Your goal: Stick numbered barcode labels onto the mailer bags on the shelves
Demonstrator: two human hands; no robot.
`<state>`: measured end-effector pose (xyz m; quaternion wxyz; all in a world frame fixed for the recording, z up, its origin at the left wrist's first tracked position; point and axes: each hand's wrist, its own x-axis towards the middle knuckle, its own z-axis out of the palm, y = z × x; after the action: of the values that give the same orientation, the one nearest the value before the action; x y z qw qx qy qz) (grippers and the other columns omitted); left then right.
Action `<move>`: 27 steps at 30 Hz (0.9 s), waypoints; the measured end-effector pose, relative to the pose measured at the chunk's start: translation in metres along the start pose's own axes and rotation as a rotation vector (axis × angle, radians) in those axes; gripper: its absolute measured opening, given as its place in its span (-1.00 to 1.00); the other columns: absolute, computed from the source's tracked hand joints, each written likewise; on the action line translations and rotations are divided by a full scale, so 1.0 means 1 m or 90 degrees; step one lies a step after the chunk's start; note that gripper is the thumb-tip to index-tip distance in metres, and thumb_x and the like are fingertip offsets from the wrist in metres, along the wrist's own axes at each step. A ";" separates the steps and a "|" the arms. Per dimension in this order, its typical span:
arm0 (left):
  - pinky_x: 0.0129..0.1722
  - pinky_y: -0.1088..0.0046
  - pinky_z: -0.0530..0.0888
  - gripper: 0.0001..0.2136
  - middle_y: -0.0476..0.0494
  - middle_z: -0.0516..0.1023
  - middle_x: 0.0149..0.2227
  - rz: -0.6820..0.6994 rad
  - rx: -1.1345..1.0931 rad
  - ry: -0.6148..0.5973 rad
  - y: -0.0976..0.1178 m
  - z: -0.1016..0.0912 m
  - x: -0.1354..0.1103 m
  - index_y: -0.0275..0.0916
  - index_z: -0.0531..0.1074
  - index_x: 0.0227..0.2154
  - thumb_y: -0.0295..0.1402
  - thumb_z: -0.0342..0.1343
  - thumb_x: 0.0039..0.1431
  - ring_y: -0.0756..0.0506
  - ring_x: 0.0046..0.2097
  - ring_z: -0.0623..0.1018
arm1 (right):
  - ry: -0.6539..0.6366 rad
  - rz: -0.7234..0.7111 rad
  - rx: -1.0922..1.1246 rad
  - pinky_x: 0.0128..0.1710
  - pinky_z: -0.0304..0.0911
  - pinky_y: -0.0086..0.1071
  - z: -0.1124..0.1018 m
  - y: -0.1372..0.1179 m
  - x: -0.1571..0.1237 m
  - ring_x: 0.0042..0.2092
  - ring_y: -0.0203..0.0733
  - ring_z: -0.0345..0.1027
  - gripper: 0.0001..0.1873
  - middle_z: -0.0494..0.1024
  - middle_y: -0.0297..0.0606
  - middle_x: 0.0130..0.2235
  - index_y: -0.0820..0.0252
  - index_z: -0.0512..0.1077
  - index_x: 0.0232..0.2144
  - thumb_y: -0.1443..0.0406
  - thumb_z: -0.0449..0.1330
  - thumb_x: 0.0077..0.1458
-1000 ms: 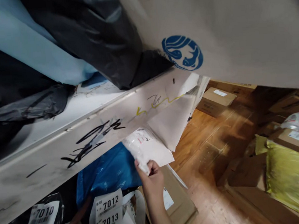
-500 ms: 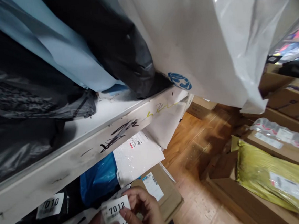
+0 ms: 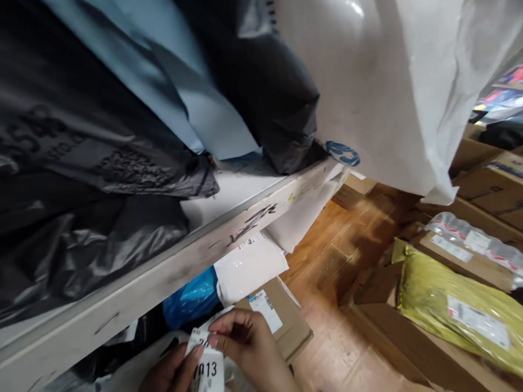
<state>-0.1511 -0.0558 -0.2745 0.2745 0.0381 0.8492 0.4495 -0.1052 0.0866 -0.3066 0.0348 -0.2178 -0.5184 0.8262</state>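
Observation:
Low in the view, both my hands meet on a strip of white number labels (image 3: 207,369) printed "7013". My left hand (image 3: 165,388) grips the strip from the left, thumb on its front. My right hand (image 3: 248,345) pinches the strip's top edge with fingertips pressed together. Just behind the hands lie a cardboard box (image 3: 283,321) with a shipping label, a white plastic mailer (image 3: 249,266) and a blue bag (image 3: 192,298) under the shelf.
A white metal shelf edge (image 3: 168,270) with black scribbles runs diagonally; on it sit black bags (image 3: 74,174), a pale blue parcel (image 3: 190,93) and a large white bag (image 3: 392,77). To the right, cardboard boxes and a yellow-green mailer (image 3: 470,318) lie on the wooden floor (image 3: 339,256).
My right hand left the white mailer under the shelf and came down to the label strip, joining my left hand. The view has pulled back and tilted upward.

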 end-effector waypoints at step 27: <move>-0.49 0.52 0.38 -0.48 -0.04 0.56 -0.54 -0.110 -0.267 -0.061 -0.016 -0.028 -0.014 -0.31 0.55 -0.29 0.06 0.25 -0.18 -0.08 -0.46 0.50 | 0.050 -0.179 -0.320 -0.39 0.21 -0.43 0.043 -0.018 -0.015 -0.39 -0.25 0.36 -0.81 0.52 -0.26 -0.45 0.22 0.47 -0.48 0.25 0.15 0.08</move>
<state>-0.1505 -0.0906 -0.2681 0.3541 -0.0710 0.7235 0.5884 -0.1114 0.0546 -0.2701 0.1138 -0.1778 -0.7304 0.6496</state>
